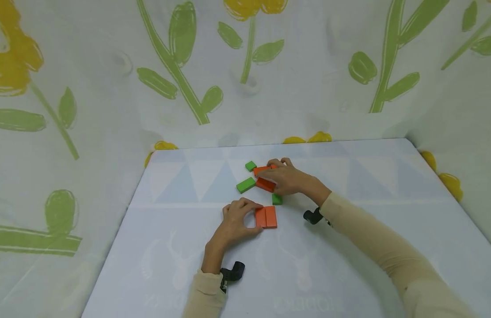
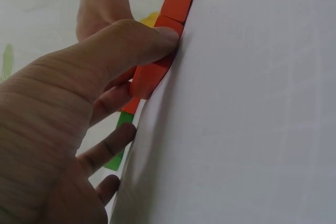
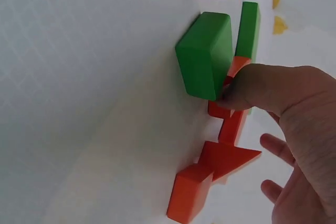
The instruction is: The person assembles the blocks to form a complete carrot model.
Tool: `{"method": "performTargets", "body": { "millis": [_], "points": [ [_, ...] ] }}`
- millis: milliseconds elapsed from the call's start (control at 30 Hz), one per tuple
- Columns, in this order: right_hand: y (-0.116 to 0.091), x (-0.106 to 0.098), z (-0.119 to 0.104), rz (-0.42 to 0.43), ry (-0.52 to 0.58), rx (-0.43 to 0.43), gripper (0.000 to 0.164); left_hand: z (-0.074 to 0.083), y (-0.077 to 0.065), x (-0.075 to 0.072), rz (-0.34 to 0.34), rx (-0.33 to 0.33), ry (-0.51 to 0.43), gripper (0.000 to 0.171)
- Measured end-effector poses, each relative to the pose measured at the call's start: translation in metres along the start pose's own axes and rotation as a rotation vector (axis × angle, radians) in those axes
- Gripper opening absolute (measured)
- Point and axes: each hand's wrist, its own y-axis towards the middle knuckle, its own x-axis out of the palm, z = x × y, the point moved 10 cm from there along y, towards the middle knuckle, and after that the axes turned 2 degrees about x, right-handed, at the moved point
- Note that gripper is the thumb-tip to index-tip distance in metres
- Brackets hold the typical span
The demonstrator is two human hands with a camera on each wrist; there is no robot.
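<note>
My left hand (image 1: 237, 218) pinches a red block (image 1: 260, 217) endwise between thumb and fingers, flat on the table. Flush against its right side lies a second red block (image 1: 271, 217). Farther back, my right hand (image 1: 287, 179) reaches over a small cluster and holds a red block (image 1: 265, 184) between thumb and fingers; the hand covers part of it. In the right wrist view the thumb tip sits on that block, just behind a green block (image 3: 205, 53). A red triangular block (image 3: 228, 158) and another red block (image 3: 190, 192) stand beside the right hand.
A green block (image 1: 245, 185) and a smaller green block (image 1: 251, 166) lie left of the cluster. The white table (image 1: 169, 238) has pale blue triangles near its far edge, and flower-printed cloth (image 1: 289, 101) hangs behind it.
</note>
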Motion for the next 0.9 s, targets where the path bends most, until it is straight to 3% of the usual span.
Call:
{"method": "performTargets", "body": {
  "millis": [200,433,667,900],
  "points": [
    [0.003,0.0,-0.004,-0.023,-0.031,-0.047,0.06,0.001,0.0,0.002,0.001,0.002,-0.009,0.05],
    [0.0,-0.015,-0.004,0.052,-0.004,-0.04,0.061,0.001,0.0,-0.002,0.004,0.002,0.002,0.05],
    [-0.025,-0.037,-0.011,0.165,0.055,-0.027,0.065,-0.001,0.0,-0.002,-0.009,-0.014,0.015,0.051],
    [-0.061,-0.042,-0.014,0.225,0.045,0.031,0.063,-0.001,0.0,-0.001,-0.003,-0.007,0.008,0.051]
  ]
}}
